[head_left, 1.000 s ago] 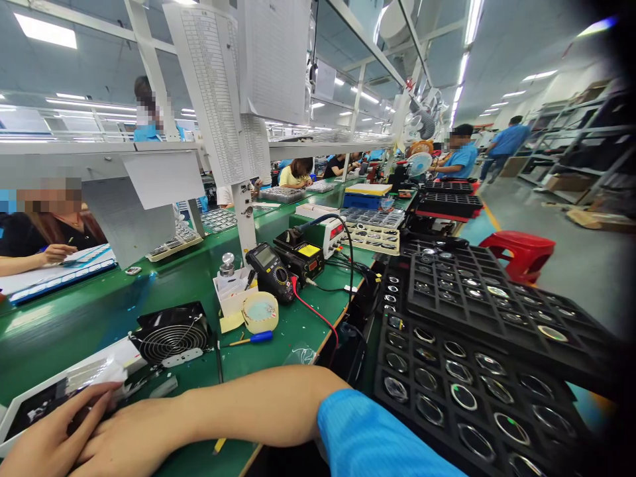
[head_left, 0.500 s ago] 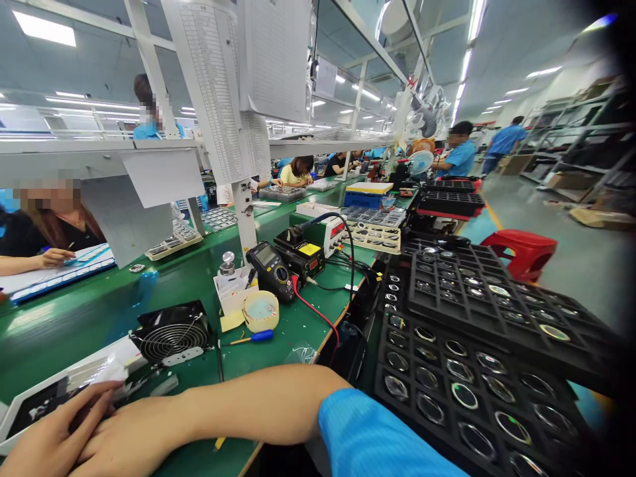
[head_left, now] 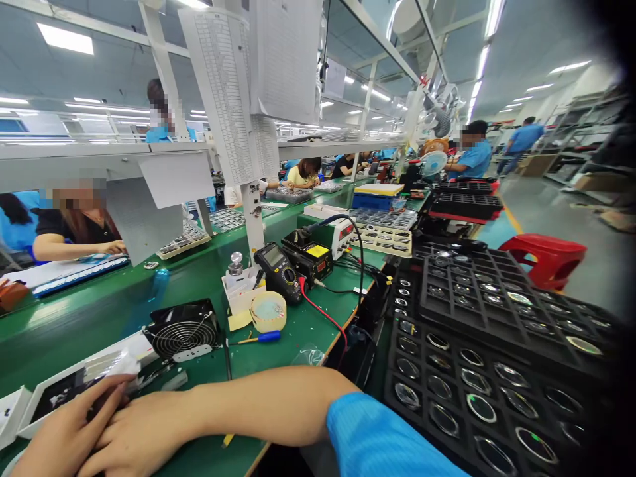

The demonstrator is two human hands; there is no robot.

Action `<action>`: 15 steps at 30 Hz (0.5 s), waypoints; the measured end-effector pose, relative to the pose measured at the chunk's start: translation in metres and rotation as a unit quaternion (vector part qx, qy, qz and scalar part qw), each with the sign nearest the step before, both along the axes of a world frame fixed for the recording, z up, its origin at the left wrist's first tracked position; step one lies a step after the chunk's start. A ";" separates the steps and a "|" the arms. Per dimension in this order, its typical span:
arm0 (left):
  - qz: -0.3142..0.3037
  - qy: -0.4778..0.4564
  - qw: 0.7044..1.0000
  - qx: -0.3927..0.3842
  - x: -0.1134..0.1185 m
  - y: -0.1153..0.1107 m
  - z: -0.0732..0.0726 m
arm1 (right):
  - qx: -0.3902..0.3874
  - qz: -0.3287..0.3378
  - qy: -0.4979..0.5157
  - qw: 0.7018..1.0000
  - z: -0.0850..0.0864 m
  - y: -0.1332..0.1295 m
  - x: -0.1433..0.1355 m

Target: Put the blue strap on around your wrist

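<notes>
My left hand (head_left: 64, 434) lies at the bottom left with its fingers stretched out, the tips touching a white tray (head_left: 54, 391) that has a dark insert. A crumpled clear plastic piece (head_left: 112, 366) sits on the tray just beyond the fingertips. My right hand (head_left: 136, 437) rests against the left one on the green bench (head_left: 303, 324). Its fingers are tucked behind the left hand and are hidden. My bare forearm and blue sleeve (head_left: 377, 440) run across the bottom of the view.
A small black fan (head_left: 183, 331), a tape roll (head_left: 268, 311), a blue-handled screwdriver (head_left: 261, 338), a multimeter (head_left: 278, 271) with a red lead and a white parts box (head_left: 238, 288) stand beyond my hands. Stacked black trays of rings (head_left: 477, 344) fill the right. Co-workers sit opposite; a red stool (head_left: 544, 255) stands in the aisle.
The view has swung slightly left, so everything sits a little further right. My hands stay on the tray. The person opposite at the left has moved an arm along the bench.
</notes>
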State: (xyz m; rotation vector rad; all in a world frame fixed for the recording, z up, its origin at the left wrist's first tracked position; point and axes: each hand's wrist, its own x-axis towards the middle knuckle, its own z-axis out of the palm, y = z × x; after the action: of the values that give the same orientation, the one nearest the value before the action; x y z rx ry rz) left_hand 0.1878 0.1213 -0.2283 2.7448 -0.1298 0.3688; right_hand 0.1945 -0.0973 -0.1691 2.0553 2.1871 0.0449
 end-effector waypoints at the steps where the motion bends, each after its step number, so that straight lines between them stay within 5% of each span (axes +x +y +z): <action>1: -0.006 0.034 0.999 -0.029 -0.003 -0.006 0.006 | 0.005 -0.006 0.009 1.000 -0.001 -0.001 0.001; 8: -0.018 0.076 0.991 -0.108 -0.026 -0.056 0.056 | 0.070 -0.049 0.125 0.988 -0.006 -0.012 -0.004; 10: -0.031 0.061 0.991 -0.113 -0.032 -0.064 0.060 | 0.101 -0.088 0.180 0.974 -0.007 -0.016 -0.007; 15: -0.032 0.035 0.992 -0.118 -0.033 -0.063 0.059 | 0.143 -0.066 0.222 0.962 -0.018 -0.014 -0.002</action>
State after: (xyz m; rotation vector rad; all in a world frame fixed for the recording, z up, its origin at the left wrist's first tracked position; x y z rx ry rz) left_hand 0.1545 0.0583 -0.1698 2.5093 -0.1454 0.2515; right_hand 0.1923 -0.1112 -0.1871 2.5786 2.3985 -0.1362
